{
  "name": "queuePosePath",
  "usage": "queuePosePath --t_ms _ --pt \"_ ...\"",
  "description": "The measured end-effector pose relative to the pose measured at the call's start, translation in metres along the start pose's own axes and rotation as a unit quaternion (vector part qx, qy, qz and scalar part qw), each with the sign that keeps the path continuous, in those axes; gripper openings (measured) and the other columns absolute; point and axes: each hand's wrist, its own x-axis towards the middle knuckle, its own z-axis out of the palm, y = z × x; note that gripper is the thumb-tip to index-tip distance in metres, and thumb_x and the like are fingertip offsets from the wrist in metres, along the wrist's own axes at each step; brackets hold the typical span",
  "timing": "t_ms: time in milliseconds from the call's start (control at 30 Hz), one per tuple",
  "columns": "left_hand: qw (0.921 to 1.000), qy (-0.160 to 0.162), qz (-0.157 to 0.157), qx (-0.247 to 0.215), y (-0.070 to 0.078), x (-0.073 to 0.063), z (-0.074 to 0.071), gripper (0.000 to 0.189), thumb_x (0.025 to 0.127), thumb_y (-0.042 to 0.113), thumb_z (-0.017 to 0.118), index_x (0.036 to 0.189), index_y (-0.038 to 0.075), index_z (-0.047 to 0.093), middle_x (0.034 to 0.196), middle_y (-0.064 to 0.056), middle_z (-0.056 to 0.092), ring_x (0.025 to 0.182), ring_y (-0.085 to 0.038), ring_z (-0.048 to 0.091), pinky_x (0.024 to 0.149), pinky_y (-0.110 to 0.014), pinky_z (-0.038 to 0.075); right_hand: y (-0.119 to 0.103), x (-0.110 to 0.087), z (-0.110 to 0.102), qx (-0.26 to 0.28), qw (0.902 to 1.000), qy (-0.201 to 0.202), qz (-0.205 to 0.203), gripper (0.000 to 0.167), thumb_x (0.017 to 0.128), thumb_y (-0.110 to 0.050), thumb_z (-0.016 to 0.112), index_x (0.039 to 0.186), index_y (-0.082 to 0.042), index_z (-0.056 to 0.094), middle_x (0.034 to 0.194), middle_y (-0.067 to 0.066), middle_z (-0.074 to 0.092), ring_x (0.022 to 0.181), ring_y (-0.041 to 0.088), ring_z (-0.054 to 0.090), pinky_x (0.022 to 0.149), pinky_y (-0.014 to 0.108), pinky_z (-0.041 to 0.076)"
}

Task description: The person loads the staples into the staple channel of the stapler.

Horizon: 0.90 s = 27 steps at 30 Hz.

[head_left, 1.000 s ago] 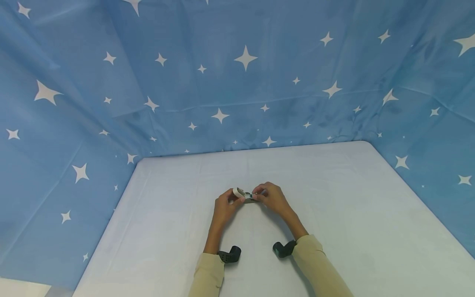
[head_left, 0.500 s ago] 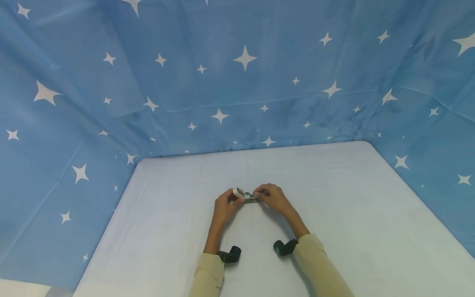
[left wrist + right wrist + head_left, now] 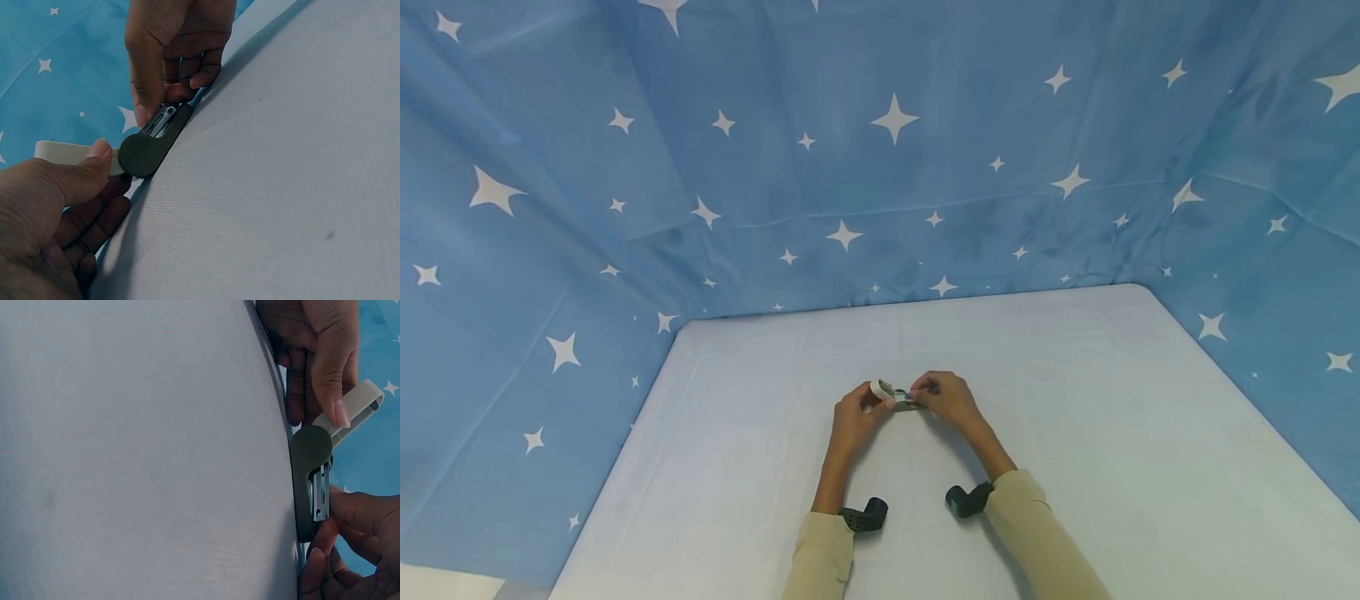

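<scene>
A small stapler (image 3: pixel 906 407) with a dark green base (image 3: pixel 142 155) and a cream top cover (image 3: pixel 353 411) is held on the table, its cover swung up and back. The metal staple channel (image 3: pixel 320 495) lies exposed above the base. My left hand (image 3: pixel 852 423) grips the cover near the hinge, thumb on one side and fingers on the other. My right hand (image 3: pixel 953 402) pinches around the free end of the channel with thumb and fingertips. Those fingers hide that end, so whether they hold a strip of staples cannot be told.
A white cloth-covered table (image 3: pixel 760 375) lies under both hands. Blue curtains (image 3: pixel 985 125) with white stars hang along its back and sides. Each wrist wears a black camera, the left camera (image 3: pixel 867 515) and the right camera (image 3: pixel 966 500).
My right hand shifted slightly right along the channel, then came back left, its wrist also moving a little left. My left hand and the stapler stay in place.
</scene>
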Motion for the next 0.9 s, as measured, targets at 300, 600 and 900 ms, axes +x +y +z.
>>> queuePosePath --t_ms 300,600,900 --pt "1.0000 0.002 0.005 -0.004 -0.0034 0.0003 0.0011 0.028 0.087 0.025 0.074 0.111 0.010 0.069 0.107 -0.010 0.074 0.106 -0.028 0.068 0.098 -0.048 0.049 0.0018 0.0028 0.0000 0.006 0.9998 -0.009 0.017 0.010 0.087 -0.018 0.072 0.091 -0.008 0.072 0.084 0.003 0.070 0.074 0.016 0.057 0.061 0.025 0.043" --pt "0.9999 0.005 0.010 -0.010 -0.0018 0.0000 0.0016 0.026 0.087 0.023 0.074 0.109 0.009 0.069 0.106 -0.011 0.074 0.104 -0.028 0.069 0.095 -0.047 0.050 0.0057 0.0047 -0.0019 0.011 0.9996 -0.013 0.022 0.007 0.089 -0.014 0.068 0.092 -0.009 0.072 0.090 0.004 0.071 0.079 0.017 0.057 0.064 0.026 0.043" --pt "0.9999 0.003 0.010 -0.013 0.0001 -0.0002 0.0006 0.026 0.087 0.022 0.074 0.109 0.010 0.069 0.106 -0.009 0.073 0.103 -0.026 0.068 0.094 -0.045 0.051 0.0070 0.0018 -0.0034 0.015 0.9996 -0.013 0.021 0.008 0.089 -0.014 0.067 0.092 -0.007 0.071 0.089 0.005 0.071 0.078 0.017 0.058 0.066 0.026 0.044"
